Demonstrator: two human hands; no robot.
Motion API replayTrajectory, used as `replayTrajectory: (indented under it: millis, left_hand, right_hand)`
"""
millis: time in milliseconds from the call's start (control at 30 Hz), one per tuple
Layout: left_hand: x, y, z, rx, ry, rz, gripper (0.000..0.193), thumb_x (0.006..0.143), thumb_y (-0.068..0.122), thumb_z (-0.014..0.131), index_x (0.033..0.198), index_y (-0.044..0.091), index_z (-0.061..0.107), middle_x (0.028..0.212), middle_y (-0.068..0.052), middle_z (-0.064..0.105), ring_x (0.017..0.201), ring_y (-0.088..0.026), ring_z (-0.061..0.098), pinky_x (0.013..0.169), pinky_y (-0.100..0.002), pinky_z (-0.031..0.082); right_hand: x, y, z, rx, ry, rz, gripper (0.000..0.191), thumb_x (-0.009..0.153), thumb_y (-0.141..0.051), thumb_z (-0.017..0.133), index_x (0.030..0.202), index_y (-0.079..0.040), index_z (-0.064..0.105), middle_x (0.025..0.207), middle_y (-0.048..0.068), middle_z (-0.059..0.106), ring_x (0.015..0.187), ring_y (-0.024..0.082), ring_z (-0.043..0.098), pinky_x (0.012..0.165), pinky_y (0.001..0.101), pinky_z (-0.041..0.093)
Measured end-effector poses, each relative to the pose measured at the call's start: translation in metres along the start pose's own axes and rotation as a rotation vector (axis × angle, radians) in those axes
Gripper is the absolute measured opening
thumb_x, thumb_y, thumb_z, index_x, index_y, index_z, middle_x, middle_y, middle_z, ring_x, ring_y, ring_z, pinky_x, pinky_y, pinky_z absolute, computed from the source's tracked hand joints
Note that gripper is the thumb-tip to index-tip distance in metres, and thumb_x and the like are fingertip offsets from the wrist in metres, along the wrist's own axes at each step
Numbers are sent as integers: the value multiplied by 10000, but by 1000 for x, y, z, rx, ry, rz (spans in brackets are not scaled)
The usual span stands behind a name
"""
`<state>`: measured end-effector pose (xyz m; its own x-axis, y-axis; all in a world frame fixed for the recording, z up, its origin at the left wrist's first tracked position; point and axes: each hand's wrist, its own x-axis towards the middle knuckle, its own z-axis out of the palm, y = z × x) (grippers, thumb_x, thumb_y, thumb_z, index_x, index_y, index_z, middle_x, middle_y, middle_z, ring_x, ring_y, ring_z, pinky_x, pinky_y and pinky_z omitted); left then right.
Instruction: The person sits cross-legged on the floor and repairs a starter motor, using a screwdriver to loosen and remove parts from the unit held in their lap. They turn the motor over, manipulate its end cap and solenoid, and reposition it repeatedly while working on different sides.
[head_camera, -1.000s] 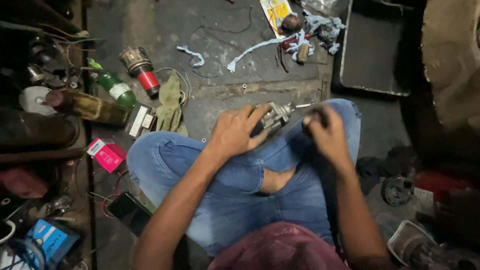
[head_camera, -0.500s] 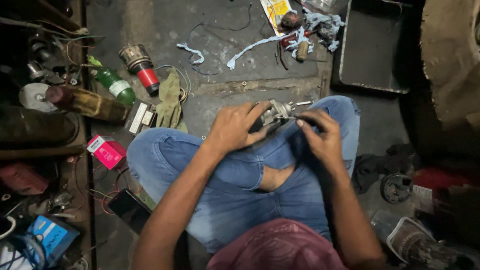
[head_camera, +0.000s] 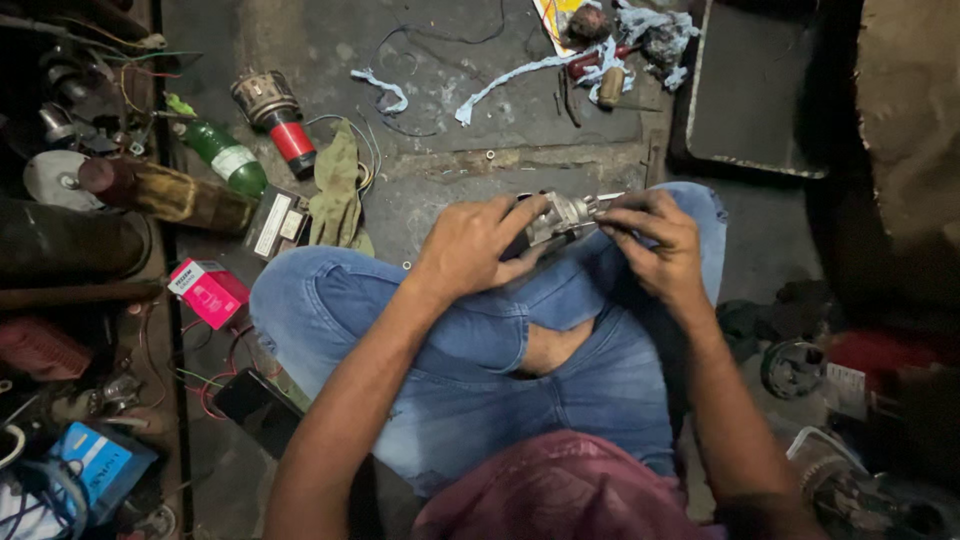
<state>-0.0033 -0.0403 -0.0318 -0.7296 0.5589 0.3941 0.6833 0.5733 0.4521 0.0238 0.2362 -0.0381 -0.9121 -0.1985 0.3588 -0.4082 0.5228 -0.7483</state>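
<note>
— Since a second ago, what changed?

— Little. Both hands have stayed on the small metal part (head_camera: 562, 215) above the knees; the right hand (head_camera: 655, 250) has slid a bit closer along its silvery tip, and the camera sits slightly nearer.

— How is it gripped?

— Left hand (head_camera: 478, 250) is wrapped around the dark rear end, fingers closed on it. Right hand's fingertips are pinched together on the thin shaft at the other end. So the part spans between the two, just over the jeans (head_camera: 450, 340) of crossed legs.

— And the surroundings?

— Grimy concrete floor (head_camera: 450, 70), dim workshop, wires and pale cloth strips (head_camera: 520, 80) scattered ahead. A dark flat tray (head_camera: 750, 90) lies at upper right.

— Any packaging?

— At left, a pink box (head_camera: 208, 292) beside the thigh, a blue box (head_camera: 100, 462) lower down, a green bottle (head_camera: 225, 158) with a white label, a brown bottle (head_camera: 165, 192) lying flat, and a small dark box with a pale label (head_camera: 275, 225) by an olive rag (head_camera: 338, 190). A red-ended motor piece (head_camera: 275, 115) lies nearby.
</note>
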Motion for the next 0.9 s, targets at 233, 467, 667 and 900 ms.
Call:
replayTrajectory:
  millis: [233, 467, 667, 900]
  left_hand:
    - [-1, -1, -1, -15, 24, 18, 615, 849, 385, 780, 1382, 140, 596, 992, -134, 677, 768, -325, 697, 657, -434, 545]
    - [0, 0, -2, 5, -29, 16, 604, 852, 404, 777, 1372, 151, 604, 979, -142, 670, 756, -333, 694, 655, -447, 542]
    - [0, 1, -1, 34, -30, 32, 603, 855, 402, 769, 1373, 142, 602, 992, -148, 667, 749, -329, 692, 645, -443, 543]
    - [1, -1, 1, 9, -1, 47, 602, 855, 390, 778, 1373, 141, 601, 1022, -149, 672, 754, -327, 692, 648, -437, 541]
  right_hand:
    - [16, -2, -15, -49, -195, 23, 217, 909, -74, 765, 1114, -6, 735, 948, 101, 685, 884, 221, 624, 791, 325, 481]
    - [37, 11, -16, 180, -351, 499, 195, 888, -123, 731, 1029, 12, 740, 835, 60, 695, 770, 121, 612, 677, 308, 490]
    - [61, 13, -31, 213, -385, 648, 224, 847, -88, 748, 1054, -4, 751, 835, 51, 702, 736, 140, 619, 652, 313, 495]
    - [27, -6, -47, 192, -268, 157, 223, 887, -2, 757, 1110, -6, 753, 1025, 100, 757, 955, 170, 713, 862, 304, 566]
